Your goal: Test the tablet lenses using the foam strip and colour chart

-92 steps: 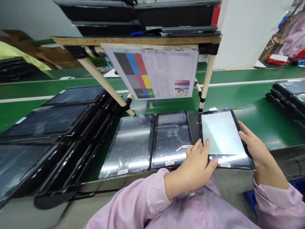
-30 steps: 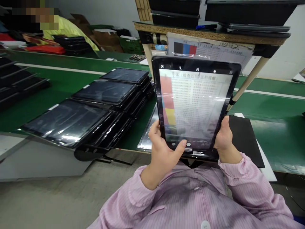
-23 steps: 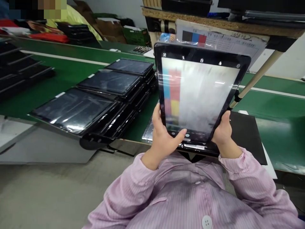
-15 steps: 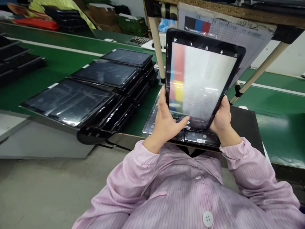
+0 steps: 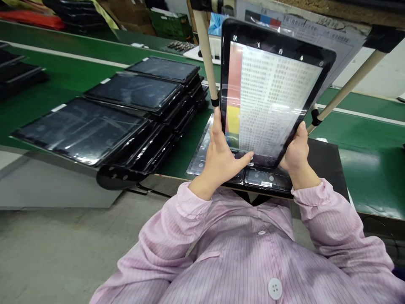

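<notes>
A black tablet (image 5: 268, 97) stands tilted up between my hands, its lit screen showing coloured blocks and rows of text. My left hand (image 5: 220, 158) grips its lower left edge, with the thumb over the bottom of the screen. At the lower right edge, my right hand (image 5: 297, 152) holds the tablet, its fingers partly hidden behind it. Behind the tablet hangs a printed sheet (image 5: 341, 46) with text and colour blocks. Wrapped devices (image 5: 267, 179) lie under the tablet on a black board (image 5: 327, 164).
Stacks of wrapped tablets (image 5: 85, 126) stand to the left on the green bench (image 5: 373, 164). Pale frame posts (image 5: 206, 59) rise behind the tablet, under a wooden shelf (image 5: 303, 12). More stacks (image 5: 22, 76) sit at the far left. A green crate (image 5: 171, 25) is at the back.
The tablet has risen slightly and tilted, and the text on its screen is now sharper. Both hands keep their hold. The view has shifted a little.
</notes>
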Motion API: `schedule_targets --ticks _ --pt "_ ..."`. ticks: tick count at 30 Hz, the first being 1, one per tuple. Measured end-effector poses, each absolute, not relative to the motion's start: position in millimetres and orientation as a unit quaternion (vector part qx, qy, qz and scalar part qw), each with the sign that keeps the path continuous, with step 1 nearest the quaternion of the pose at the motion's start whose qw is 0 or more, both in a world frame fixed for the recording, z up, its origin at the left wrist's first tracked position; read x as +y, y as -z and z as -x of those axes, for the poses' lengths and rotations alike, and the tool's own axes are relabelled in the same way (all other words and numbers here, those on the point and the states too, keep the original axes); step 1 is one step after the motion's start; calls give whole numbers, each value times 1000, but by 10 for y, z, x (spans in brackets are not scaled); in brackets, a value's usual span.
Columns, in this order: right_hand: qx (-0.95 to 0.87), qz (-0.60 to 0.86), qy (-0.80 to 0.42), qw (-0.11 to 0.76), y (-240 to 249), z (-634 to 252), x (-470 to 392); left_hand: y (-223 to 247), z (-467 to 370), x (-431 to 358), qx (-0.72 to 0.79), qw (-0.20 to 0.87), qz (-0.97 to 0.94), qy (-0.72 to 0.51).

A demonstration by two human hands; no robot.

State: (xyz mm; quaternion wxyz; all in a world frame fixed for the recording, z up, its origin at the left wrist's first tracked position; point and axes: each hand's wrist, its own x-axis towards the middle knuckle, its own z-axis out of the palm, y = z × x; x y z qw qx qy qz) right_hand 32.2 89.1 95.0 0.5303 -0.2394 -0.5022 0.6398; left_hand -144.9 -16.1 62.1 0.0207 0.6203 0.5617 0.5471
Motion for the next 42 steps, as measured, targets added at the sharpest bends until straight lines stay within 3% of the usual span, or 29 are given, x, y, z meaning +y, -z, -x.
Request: schedule_targets --ticks 16,25,33,38,42 --pt "-490 237 -643 539 -928 -337 926 -603 1496 -188 561 28 -658 -502" --pt "-514 275 -629 514 -989 -343 880 -646 1465 -221 560 65 -627 -537" --pt "-504 323 -644 477 -1033 -533 689 -833 1485 -333 457 311 -441 -707" --pt "-660 236 -484 524 -1291 -875 458 -910 1273 -460 449 414 -338 -716" --pt "-702 251 -422 516 -1512 -1247 396 -876 1042 -464 428 479 -333 -690"
